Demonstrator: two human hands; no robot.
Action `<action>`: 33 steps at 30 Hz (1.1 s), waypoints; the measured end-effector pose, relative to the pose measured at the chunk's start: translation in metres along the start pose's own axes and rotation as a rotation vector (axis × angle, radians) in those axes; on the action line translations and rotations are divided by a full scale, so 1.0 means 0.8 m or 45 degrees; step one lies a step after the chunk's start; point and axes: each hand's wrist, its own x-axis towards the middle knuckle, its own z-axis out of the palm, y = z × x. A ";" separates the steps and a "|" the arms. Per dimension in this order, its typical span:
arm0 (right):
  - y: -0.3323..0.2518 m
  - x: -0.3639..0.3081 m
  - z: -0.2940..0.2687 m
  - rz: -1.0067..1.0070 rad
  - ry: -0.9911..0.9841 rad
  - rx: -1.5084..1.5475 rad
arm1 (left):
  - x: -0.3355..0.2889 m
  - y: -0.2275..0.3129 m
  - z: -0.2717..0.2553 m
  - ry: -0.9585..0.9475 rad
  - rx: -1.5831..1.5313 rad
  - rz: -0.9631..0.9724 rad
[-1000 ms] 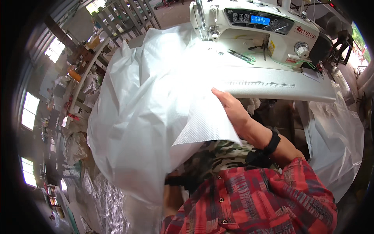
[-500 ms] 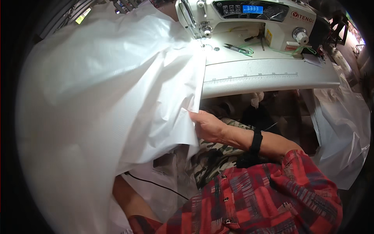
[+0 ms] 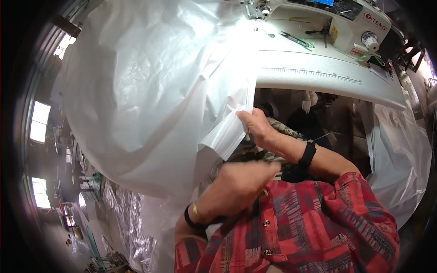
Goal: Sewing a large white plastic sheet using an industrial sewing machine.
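A large sheet of thin white plastic-like fabric spreads from the sewing machine down over my lap on the left. Its straight, folded-looking edge runs from beside the needle area towards me. My right hand is closed on that edge, thumb uppermost, below the machine bed's front rim. Part of the fabric folds back beside it. My left hand hovers before my chest, apart from the sheet; its fingers are smeared by motion.
Thread snips with green thread lie on the white machine bed, which carries a ruler scale. More white sheeting hangs at the right. Crumpled clear plastic lies lower left, with windows beyond.
My left hand has come out from under the fabric and risen in front of my chest. My right hand keeps its hold on the edge. The view has shifted, showing more room at left.
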 end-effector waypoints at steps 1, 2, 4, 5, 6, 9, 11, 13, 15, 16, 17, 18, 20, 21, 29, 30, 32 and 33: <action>-0.004 -0.005 0.002 0.003 0.017 0.012 | 0.013 -0.013 0.005 0.245 0.036 0.107; -0.017 -0.016 0.011 0.143 0.047 -0.033 | 0.022 -0.022 -0.003 0.178 0.199 -0.045; 0.007 -0.020 0.007 0.031 -0.049 0.055 | 0.054 -0.069 -0.002 0.362 0.204 -0.080; 0.017 -0.018 0.005 -0.094 -0.130 0.155 | 0.060 -0.086 -0.005 0.368 0.315 -0.161; 0.021 -0.020 0.001 -0.091 -0.133 0.157 | 0.062 -0.100 -0.005 0.406 0.475 -0.203; 0.031 -0.032 -0.008 -0.007 -0.214 -0.045 | 0.057 -0.132 -0.010 0.422 0.455 -0.328; 0.042 -0.043 -0.003 0.135 -0.137 0.071 | 0.054 -0.145 -0.006 0.444 0.459 -0.370; 0.065 -0.039 -0.006 0.172 -0.207 0.066 | 0.050 -0.163 -0.005 0.395 0.402 -0.357; 0.089 -0.038 -0.005 0.358 -0.076 -0.327 | 0.050 -0.172 -0.009 0.372 0.331 -0.399; 0.101 -0.036 -0.005 0.418 -0.091 -0.353 | 0.050 -0.175 -0.010 0.352 0.259 -0.431; 0.114 -0.028 -0.005 0.423 -0.092 -0.351 | 0.051 -0.179 -0.011 0.349 0.258 -0.436; 0.120 -0.020 -0.004 0.478 -0.081 -0.437 | 0.053 -0.180 -0.013 0.331 0.236 -0.457; 0.124 -0.010 0.001 0.535 -0.073 -0.524 | 0.056 -0.183 -0.016 0.314 0.216 -0.480; 0.122 -0.008 0.006 0.551 -0.141 -0.469 | 0.055 -0.185 -0.019 0.301 0.212 -0.516; 0.114 -0.008 0.001 0.449 -0.218 -0.466 | 0.056 -0.198 -0.041 0.278 0.080 -0.606; 0.116 -0.007 0.002 0.497 -0.156 -0.554 | 0.056 -0.200 -0.043 0.264 0.058 -0.621; 0.116 -0.006 0.000 0.544 -0.093 -0.638 | 0.056 -0.201 -0.044 0.247 0.038 -0.635; 0.115 -0.004 -0.003 0.577 0.008 -0.535 | 0.056 -0.201 -0.043 0.253 0.034 -0.637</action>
